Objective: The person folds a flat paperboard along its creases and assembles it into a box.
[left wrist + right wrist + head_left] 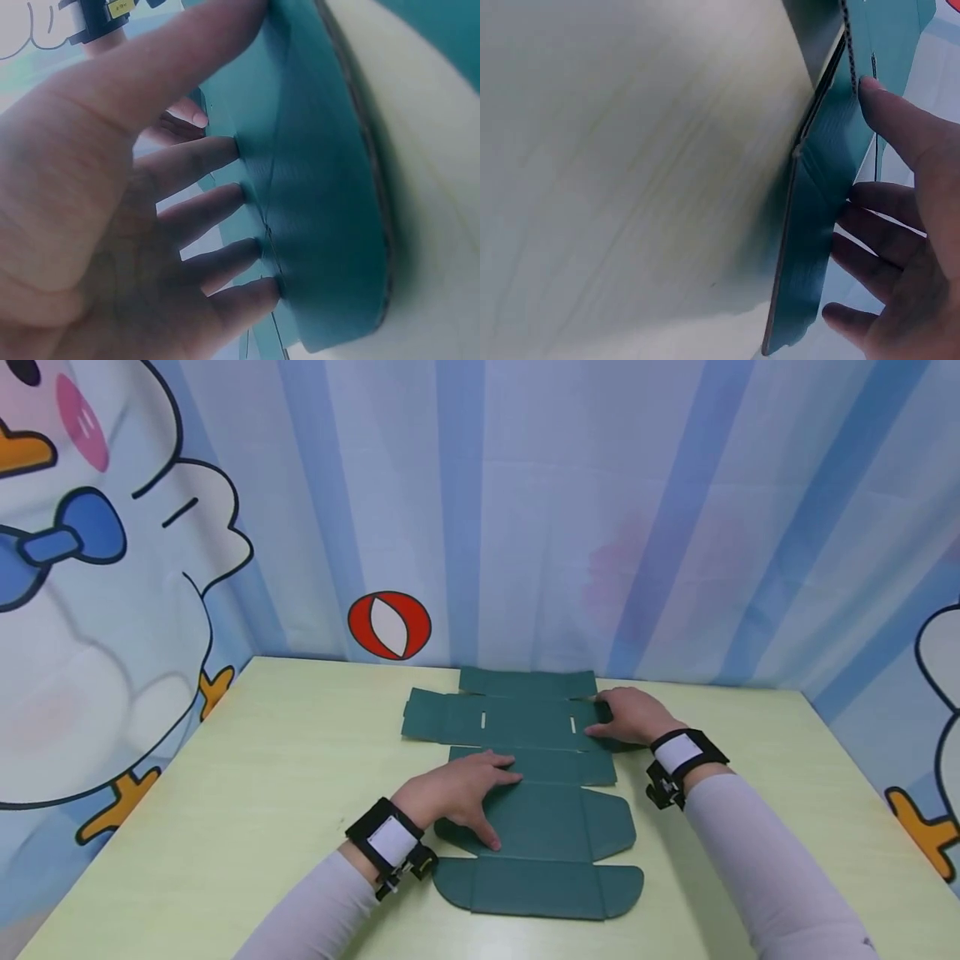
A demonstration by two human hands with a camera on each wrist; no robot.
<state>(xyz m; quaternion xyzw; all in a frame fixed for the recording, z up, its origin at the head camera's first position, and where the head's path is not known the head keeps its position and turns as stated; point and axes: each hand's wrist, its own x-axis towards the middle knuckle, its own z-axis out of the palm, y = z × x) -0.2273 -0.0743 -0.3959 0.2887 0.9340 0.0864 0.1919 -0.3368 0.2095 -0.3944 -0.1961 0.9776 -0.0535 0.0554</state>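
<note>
Both hands [459,795] [636,714] palm-down, loosely spread

Backed by striped blue cloth [540,527]
Printed with cartoon birds [97,627] and a red-and-white ball [389,625]; hung behind a pale table [285,735].

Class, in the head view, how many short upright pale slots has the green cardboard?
2, in one panel: left slot, and right slot near the right hand, which may hide others.
</note>
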